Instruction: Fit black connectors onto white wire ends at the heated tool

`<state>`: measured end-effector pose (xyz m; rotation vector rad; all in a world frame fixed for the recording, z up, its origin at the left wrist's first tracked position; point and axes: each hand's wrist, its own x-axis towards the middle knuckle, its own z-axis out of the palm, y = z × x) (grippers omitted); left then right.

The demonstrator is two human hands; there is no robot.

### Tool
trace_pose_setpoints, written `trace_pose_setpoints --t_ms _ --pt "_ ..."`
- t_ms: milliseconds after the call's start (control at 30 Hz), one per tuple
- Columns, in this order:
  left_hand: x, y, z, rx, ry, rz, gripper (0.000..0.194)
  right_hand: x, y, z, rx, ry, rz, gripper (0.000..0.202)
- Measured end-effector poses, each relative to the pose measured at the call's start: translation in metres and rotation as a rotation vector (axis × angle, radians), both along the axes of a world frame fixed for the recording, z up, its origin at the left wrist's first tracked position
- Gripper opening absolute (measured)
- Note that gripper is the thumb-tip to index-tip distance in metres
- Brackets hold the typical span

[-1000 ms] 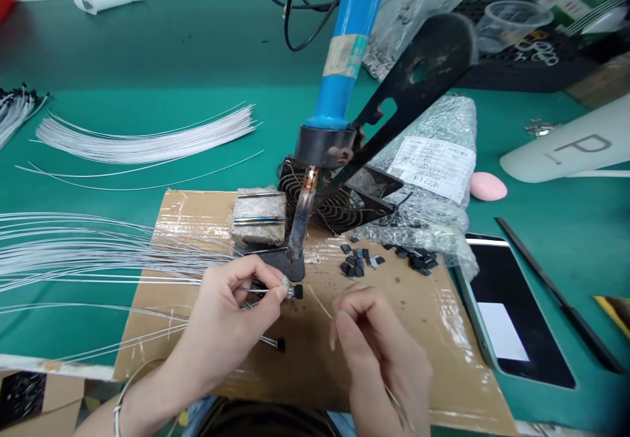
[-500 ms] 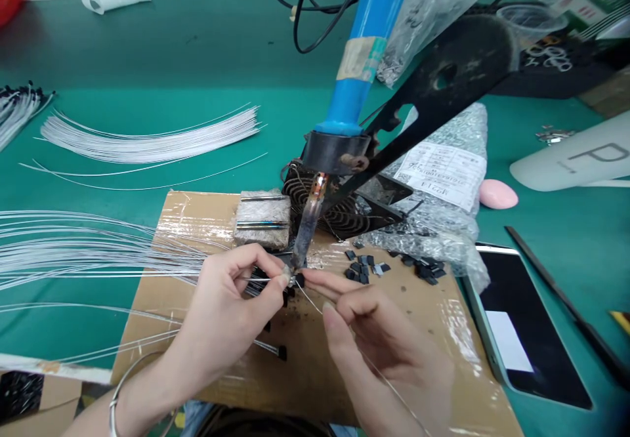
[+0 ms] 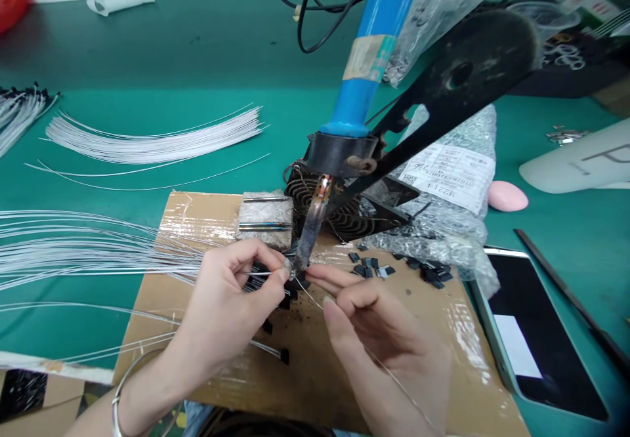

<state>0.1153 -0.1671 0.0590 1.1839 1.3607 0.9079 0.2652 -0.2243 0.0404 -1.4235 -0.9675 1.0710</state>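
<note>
Head view: left hand pinches a wire at the soldering iron tip. Right hand grips solder wire; feed it steadily, fingers clear of the tip.

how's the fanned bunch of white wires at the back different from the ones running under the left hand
The back bunch of white wires lies loose and curved on the green mat, untouched. The near white wires run straighter, spread wider, and reach onto the cardboard at the left hand. Both are thin and white.

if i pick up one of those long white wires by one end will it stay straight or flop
Probably droop: the white wires are very thin and long, and already lie in curves on the mat. Likely very light, so a nudge should scatter them. The one the left hand pinches runs fairly straight, so some springiness.
</note>
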Motion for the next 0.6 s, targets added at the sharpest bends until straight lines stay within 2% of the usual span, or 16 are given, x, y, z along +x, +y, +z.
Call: trace_pose_setpoints --t_ms 600 --pt "-0.0004 -0.0004 0.0008 0.015 0.012 -0.009 0.009 -0.0019 0.0003 0.0039 -0.006 0.036 -0.026 0.025"
